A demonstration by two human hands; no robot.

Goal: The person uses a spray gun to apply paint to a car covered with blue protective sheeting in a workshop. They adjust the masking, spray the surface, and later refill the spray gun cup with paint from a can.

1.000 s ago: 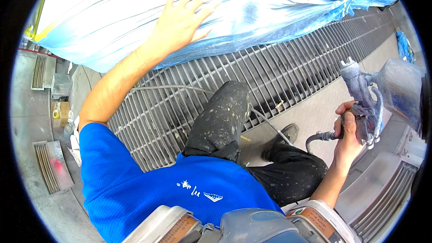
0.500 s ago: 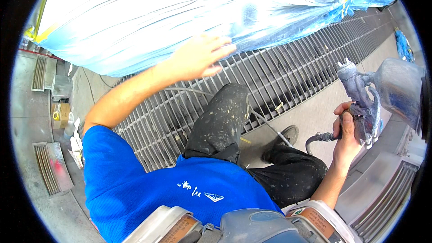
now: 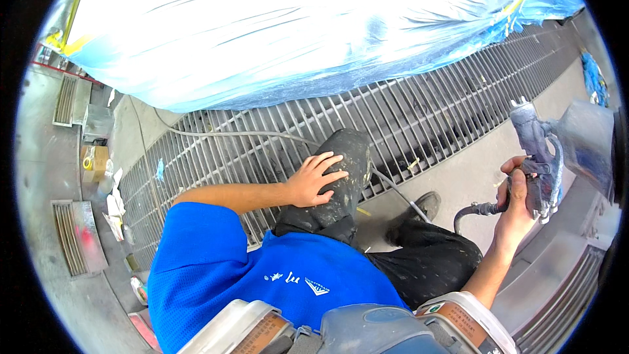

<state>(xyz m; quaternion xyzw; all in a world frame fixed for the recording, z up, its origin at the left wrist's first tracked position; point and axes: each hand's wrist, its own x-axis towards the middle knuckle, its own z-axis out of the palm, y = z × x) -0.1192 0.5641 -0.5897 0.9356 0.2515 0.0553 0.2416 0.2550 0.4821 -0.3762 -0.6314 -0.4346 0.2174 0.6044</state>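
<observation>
My left hand lies flat on my bent knee, its fingers spread over the dark, paint-spattered trousers. At the right, my right hand is wrapped round the handle of a paint-smeared spray gun. A large greyish paint cup sits on the gun, its far end cut off by the dark picture rim. From the handle a dark air hose bends down behind my leg. Beyond my knee hangs clear and bluish plastic sheeting that covers a big object; what is underneath is hidden.
Slatted metal grating spans the floor below the sheeting, with a grey hose lying across it. A cardboard box and crumpled white paper lie at the left. Blue crumpled plastic lies far right. A respirator shows at the bottom.
My left hand has come down from beside the plastic sheeting onto my knee. My right hand, still holding the spray gun, has shifted slightly right and down.
</observation>
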